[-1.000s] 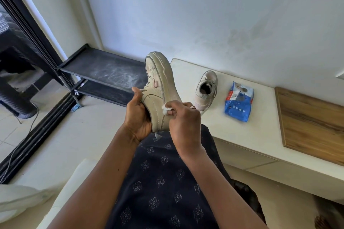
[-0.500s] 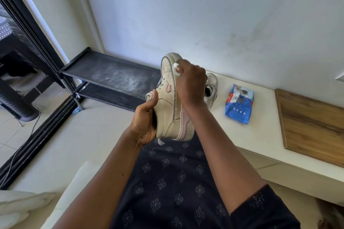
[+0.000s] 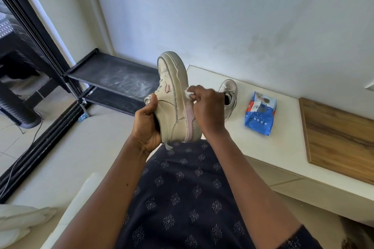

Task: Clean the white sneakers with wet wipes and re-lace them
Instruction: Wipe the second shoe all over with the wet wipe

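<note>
A white sneaker (image 3: 172, 95) with pink trim is held upright on its heel above my lap, toe pointing up. My left hand (image 3: 146, 125) grips its upper from the left, thumb near the laces. My right hand (image 3: 206, 107) pinches a small crumpled wet wipe (image 3: 189, 93) against the sole's side at mid-length. The second white sneaker (image 3: 229, 91) stands on the low white bench (image 3: 283, 147), partly hidden behind my right hand. A blue pack of wet wipes (image 3: 260, 113) lies on the bench to its right.
A black metal shoe rack (image 3: 113, 79) stands against the wall on the left, next to a dark sliding door frame (image 3: 40, 46). A wooden board (image 3: 340, 135) lies on the bench at the right. A white cushion (image 3: 20, 220) is at lower left.
My right hand slid with the wipe from the toe end of the sole down to its middle. The sneaker stays upright in my left hand.
</note>
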Demonstrator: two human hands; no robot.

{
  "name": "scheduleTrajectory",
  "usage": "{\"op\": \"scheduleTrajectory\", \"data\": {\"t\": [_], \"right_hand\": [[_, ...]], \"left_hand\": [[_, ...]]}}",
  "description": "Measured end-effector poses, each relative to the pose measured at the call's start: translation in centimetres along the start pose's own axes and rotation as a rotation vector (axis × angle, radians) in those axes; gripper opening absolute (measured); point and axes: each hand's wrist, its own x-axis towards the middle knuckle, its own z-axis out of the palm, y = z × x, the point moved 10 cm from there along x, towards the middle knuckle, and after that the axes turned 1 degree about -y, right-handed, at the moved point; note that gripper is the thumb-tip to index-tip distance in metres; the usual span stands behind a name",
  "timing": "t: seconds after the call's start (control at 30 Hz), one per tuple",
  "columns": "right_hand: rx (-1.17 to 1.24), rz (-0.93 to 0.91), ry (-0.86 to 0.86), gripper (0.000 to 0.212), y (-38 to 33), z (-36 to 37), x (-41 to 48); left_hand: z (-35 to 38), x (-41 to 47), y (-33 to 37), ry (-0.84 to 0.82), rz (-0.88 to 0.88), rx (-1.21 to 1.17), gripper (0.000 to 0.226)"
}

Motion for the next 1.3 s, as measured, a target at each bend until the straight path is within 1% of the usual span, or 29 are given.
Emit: {"op": "scheduleTrajectory", "data": {"t": [0.07,0.17,0.23,0.37,0.4,0.47,0.5,0.57,0.6,0.67,0.8,0.87,0.93,1.13,1.17,1.3], "right_hand": [[0.010,-0.069,-0.014,0.024,-0.7,-0.2,-1.3],[-0.008,-0.134,-0.065,0.014,-0.9,-0.3,-2.8],[0.035,-0.157,-0.090,0.014,-1.2,-0.6,-3.4],[0.061,-0.226,-0.107,0.033,-2.9,-1.1,-4.6],[0.059,-0.221,-0.108,0.037,-3.0,-1.0,-4.8],[0.064,-0.180,-0.072,0.038,-2.6,-0.9,-4.4],[0.057,-0.158,-0.057,0.035,-2.4,-0.8,-4.1],[0.021,-0.127,-0.066,0.014,-2.1,-0.2,-3.2],[0.002,-0.104,-0.071,0.009,-1.9,0.0,-2.7],[-0.003,-0.052,-0.059,0.018,-1.4,0.0,-1.6],[0.011,-0.039,0.028,0.016,-1.4,-1.0,-0.1],[0.027,-0.032,0.032,0.022,-1.3,-1.1,-0.4],[0.049,-0.018,-0.003,0.028,-0.9,-1.0,-1.0],[0.063,-0.159,-0.018,0.014,-2.5,-1.2,-3.6],[0.051,-0.192,-0.007,0.015,-2.8,-1.2,-4.1],[0.012,-0.255,0.009,0.028,-3.4,-1.1,-5.5]], "left_hand": [[-0.5,-0.1,0.2,0.014,0.000,0.023,0.053],[-1.0,-0.2,0.0,0.035,-0.007,0.044,0.051],[-1.0,-0.2,-0.2,0.033,-0.010,0.048,0.050],[-0.2,-0.1,-0.1,0.009,0.000,0.020,0.052],[-0.1,-0.1,0.1,0.004,0.006,0.010,0.054],[0.0,-0.2,0.2,-0.003,0.011,-0.002,0.059],[0.0,-0.2,0.1,-0.005,0.007,-0.003,0.060],[0.0,-0.2,-0.3,-0.009,-0.011,0.008,0.060],[0.1,-0.2,-0.5,-0.010,-0.023,0.018,0.059],[0.3,-0.2,-0.9,-0.008,-0.042,0.038,0.056],[0.4,-0.3,-1.2,-0.009,-0.070,0.054,0.057],[0.5,-0.4,-1.2,-0.018,-0.079,0.053,0.057],[0.3,-0.4,-1.1,-0.012,-0.086,0.044,0.058],[-0.2,-0.3,-1.1,0.001,-0.097,0.015,0.063],[-0.3,-0.3,-1.2,0.008,-0.102,0.014,0.064],[-0.5,-0.2,-1.7,0.025,-0.125,-0.015,0.069]]}}
